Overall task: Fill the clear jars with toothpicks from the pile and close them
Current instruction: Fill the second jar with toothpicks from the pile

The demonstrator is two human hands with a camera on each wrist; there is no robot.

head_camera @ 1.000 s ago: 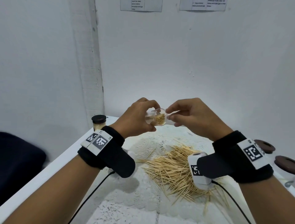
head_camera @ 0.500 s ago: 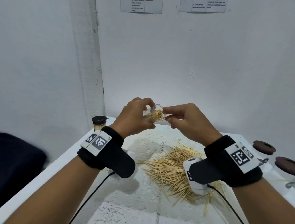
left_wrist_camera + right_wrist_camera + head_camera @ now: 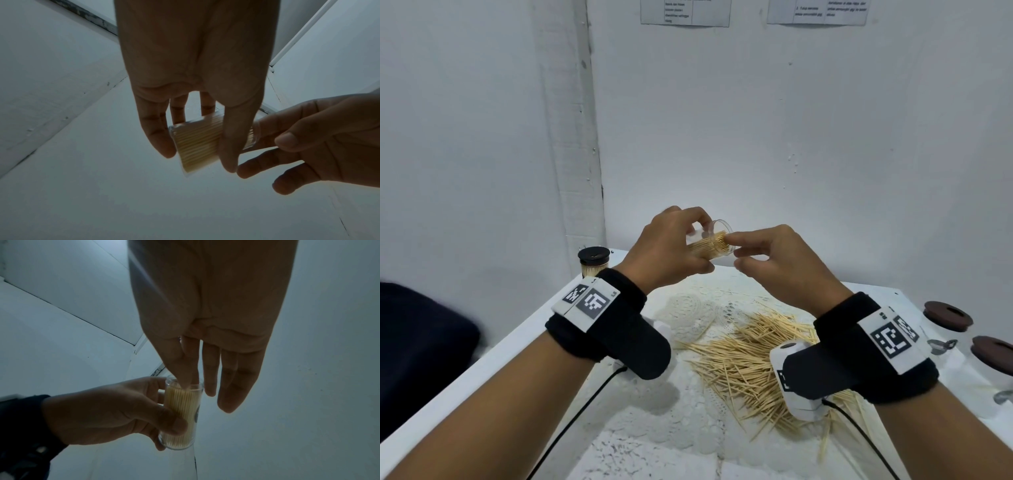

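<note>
My left hand [image 3: 698, 248] grips a small clear jar [image 3: 710, 245] packed with toothpicks, held in the air above the table's far side and tilted with its open mouth toward the right. The thumb lies across its near side and the fingers wrap the far side [image 3: 197, 146]. My right hand [image 3: 732, 246] meets the jar's mouth; its index fingertip and thumb touch the toothpick ends [image 3: 183, 410], and its other fingers stay straight beside the jar. No lid is on this jar. The loose toothpick pile [image 3: 743, 356] lies on the table below my right wrist.
A toothpick-filled jar with a black lid [image 3: 594, 262] stands at the table's back left corner. Two brown lids [image 3: 947, 315] [image 3: 993, 354] sit at the right edge. A white lace cloth [image 3: 688, 315] covers the table. A dark object [image 3: 421, 342] is off the left edge.
The jar has turned from mouth-toward-me to lying more sideways. My right fingers have shifted from the jar's side to the toothpick ends at its mouth.
</note>
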